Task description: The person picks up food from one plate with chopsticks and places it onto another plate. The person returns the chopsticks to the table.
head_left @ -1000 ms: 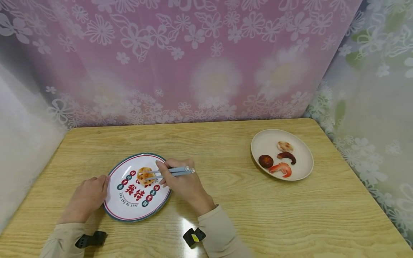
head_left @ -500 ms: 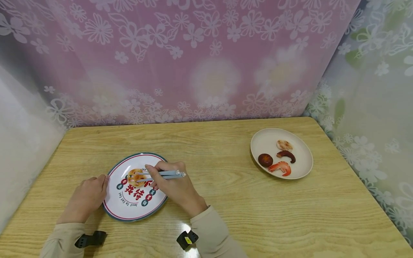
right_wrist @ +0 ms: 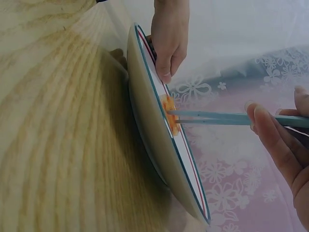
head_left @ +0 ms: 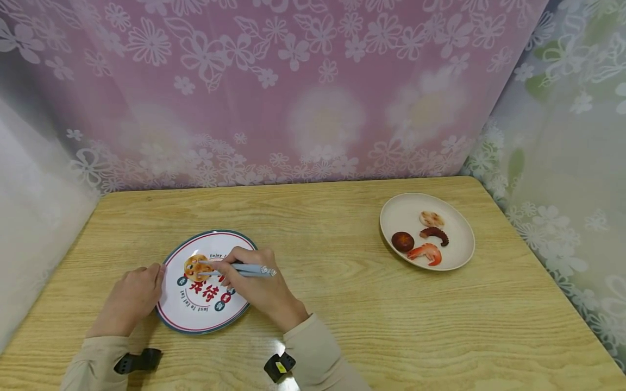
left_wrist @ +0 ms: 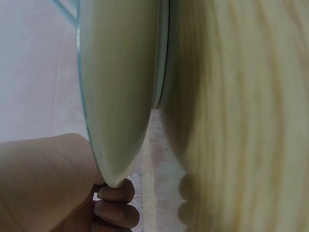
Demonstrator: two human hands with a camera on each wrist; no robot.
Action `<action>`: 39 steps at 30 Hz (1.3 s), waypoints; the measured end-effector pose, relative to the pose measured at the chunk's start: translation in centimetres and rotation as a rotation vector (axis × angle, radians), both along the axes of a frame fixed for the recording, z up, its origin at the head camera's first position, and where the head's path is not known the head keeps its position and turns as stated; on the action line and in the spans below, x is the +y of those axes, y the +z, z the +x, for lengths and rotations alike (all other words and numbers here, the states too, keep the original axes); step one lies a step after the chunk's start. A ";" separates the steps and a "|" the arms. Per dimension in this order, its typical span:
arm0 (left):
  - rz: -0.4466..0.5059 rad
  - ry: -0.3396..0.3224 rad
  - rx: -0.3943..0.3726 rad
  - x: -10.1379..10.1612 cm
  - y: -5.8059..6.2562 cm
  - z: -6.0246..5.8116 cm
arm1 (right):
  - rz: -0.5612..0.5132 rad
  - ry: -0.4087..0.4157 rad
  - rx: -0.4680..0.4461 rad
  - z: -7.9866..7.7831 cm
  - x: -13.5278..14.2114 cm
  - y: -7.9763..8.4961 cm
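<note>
My left hand (head_left: 133, 300) grips the left rim of a white plate (head_left: 177, 314) with a teal and red border and red lettering. Its fingers (left_wrist: 116, 212) curl below the rim in the left wrist view. In my right hand (head_left: 264, 285) is a pair of pale blue chopsticks (head_left: 254, 269), reaching in over the plate from the right. Their tips meet a browned lotus root slice (head_left: 196, 268) lying on the plate's left half. Seen from the right wrist, the chopsticks (right_wrist: 217, 118) run almost level to the slice (right_wrist: 170, 113), a small gap between them.
At the far right of the wooden table (head_left: 342, 244) stands a cream plate (head_left: 457, 247). On it lie a shrimp (head_left: 429, 253), a dark octopus tentacle (head_left: 435, 234), a round brown mushroom cap (head_left: 403, 241) and a pale browned slice (head_left: 431, 219). Flowered curtains (head_left: 323, 108) hang behind the table.
The lotus root slice has shifted left across the plate, with the chopsticks and my right hand moving left alongside it. My left hand has stayed on the rim.
</note>
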State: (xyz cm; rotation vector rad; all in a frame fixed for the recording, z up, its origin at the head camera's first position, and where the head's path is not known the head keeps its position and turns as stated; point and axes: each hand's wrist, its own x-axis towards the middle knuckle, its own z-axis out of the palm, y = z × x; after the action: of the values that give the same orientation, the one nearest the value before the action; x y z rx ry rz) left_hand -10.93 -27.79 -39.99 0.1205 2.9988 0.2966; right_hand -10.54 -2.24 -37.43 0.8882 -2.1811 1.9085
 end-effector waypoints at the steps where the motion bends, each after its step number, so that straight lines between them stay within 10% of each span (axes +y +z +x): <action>1: 0.000 0.001 0.000 0.0 0.0 0.0 | -0.001 0.002 0.005 0.0 0.0 -0.1; 18: 0.008 -0.006 -0.010 0.0 0.0 0.2 | -0.002 -0.068 0.085 0.1 0.1 0.3; 39: 0.010 -0.008 -0.035 -0.2 0.1 -0.1 | -0.084 -0.182 -0.078 1.2 2.1 4.1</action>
State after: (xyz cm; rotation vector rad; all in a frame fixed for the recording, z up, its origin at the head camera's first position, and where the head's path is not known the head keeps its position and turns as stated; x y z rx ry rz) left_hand -11.08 -28.03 -39.92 0.1275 2.9616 0.3096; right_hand -9.38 -0.11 -33.37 0.5883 -2.1230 1.9602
